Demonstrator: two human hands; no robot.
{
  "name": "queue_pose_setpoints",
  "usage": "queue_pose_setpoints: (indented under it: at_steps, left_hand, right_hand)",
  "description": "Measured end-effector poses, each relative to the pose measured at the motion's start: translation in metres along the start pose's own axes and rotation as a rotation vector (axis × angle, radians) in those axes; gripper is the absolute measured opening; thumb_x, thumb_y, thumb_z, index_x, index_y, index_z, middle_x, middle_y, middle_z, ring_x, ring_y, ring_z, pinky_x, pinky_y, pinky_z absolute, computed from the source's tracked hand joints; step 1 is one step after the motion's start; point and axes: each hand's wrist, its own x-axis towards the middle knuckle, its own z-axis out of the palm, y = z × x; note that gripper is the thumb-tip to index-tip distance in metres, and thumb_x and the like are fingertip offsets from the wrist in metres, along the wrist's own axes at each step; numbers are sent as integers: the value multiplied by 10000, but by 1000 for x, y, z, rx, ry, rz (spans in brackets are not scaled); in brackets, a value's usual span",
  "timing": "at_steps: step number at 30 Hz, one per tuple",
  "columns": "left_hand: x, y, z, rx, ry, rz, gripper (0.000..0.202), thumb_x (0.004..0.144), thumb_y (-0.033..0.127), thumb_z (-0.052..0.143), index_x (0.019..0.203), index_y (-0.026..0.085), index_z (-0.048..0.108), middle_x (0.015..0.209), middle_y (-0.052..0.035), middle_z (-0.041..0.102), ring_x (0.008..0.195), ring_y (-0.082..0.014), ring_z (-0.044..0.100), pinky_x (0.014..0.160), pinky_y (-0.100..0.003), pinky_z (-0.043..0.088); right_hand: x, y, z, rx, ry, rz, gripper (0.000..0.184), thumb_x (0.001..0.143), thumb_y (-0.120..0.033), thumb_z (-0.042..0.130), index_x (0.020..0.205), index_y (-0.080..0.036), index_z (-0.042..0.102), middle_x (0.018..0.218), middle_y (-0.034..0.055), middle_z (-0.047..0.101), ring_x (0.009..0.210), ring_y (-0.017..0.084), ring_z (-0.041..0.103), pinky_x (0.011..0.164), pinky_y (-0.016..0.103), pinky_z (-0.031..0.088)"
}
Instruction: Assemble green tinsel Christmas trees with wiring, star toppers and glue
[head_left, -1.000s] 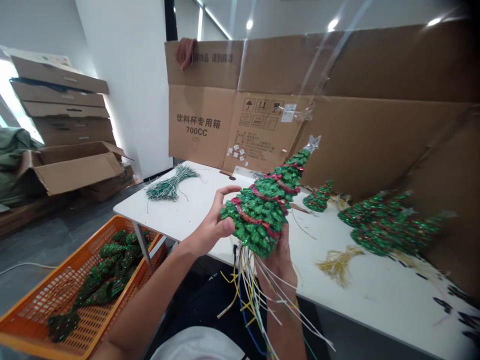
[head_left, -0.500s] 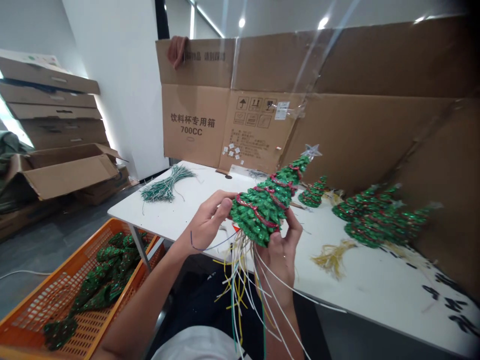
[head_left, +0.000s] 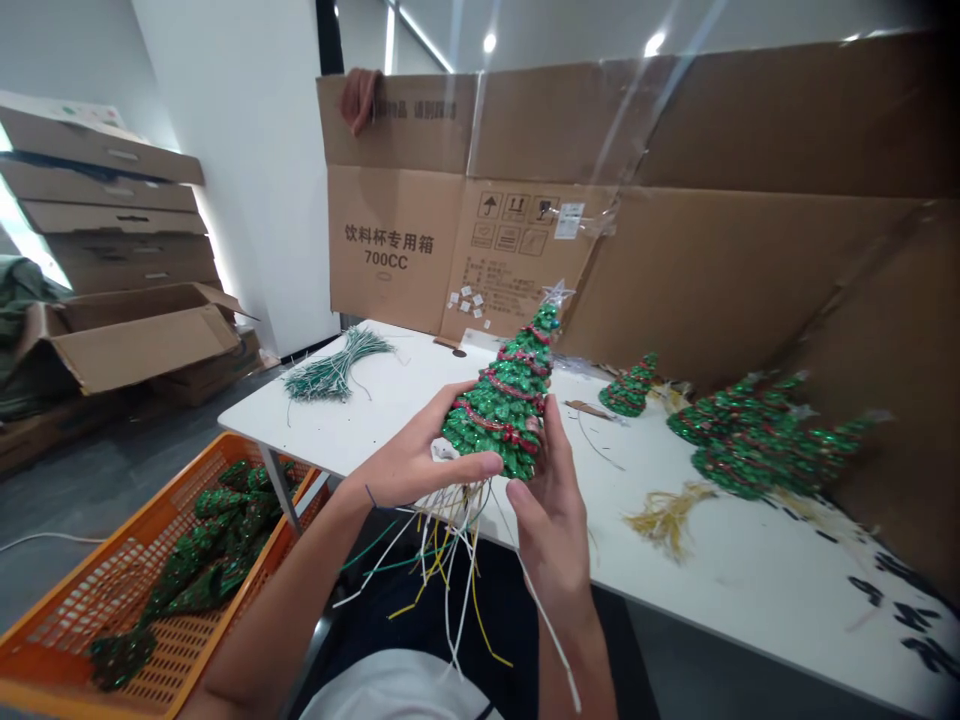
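Observation:
Between my two hands, above the table's front edge, is a small glittery green Christmas tree (head_left: 501, 400) with red garlands and a clear star on its tip, leaning to the right. My left hand (head_left: 427, 445) grips its lower left side, thumb across the front of the base. Fingers of my right hand (head_left: 553, 500) wrap the right side, with the thumb near the bottom rim. White, yellow and green wires (head_left: 450, 545) hang from under the base over my lap. The tree's underside is hidden.
On the white table (head_left: 720, 585) are a bundle of green wires (head_left: 337, 368), a yellow wire bundle (head_left: 667, 518), one small tree (head_left: 630, 386) and several more trees (head_left: 765, 435). Cardboard (head_left: 525, 130) walls the back. An orange crate (head_left: 217, 610) of green trees stands at left.
The tree has moved left and tilted more upright, turning in my hands. My left thumb now lies across the base's front. The wires beneath have swung and spread to the left.

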Motion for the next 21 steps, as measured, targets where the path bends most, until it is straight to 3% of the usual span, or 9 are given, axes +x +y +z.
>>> queue_pose_setpoints:
  at_steps: [5,10,21]
  left_hand:
    - [-2,2,-3,-12,-22,21,794,937,437,829,1607,269,438,1608,-134,580,1458,-360,572,1260,-549,415]
    - [-4,6,-6,-10,-55,48,800,944,439,817,1621,261,430,1633,-139,556,1480,-362,554,1265,-542,409]
    - [-5,2,-10,-79,-83,65,814,932,423,809,1637,267,434,1682,-139,508,1516,-388,510,1295,-579,364]
  right_hand:
    - [0,-4,3,-41,6,-30,752,1034,-329,695,1703,-434,369,1817,-12,333,1656,306,371,1295,545,454]
    - [-1,-7,5,-49,49,-37,735,1008,-313,737,1667,-435,434,1787,5,396,1622,309,423,1248,524,508]
    - [-1,-3,3,-81,122,-59,694,954,-346,805,1591,-394,533,1660,74,528,1542,323,492,1253,555,463]
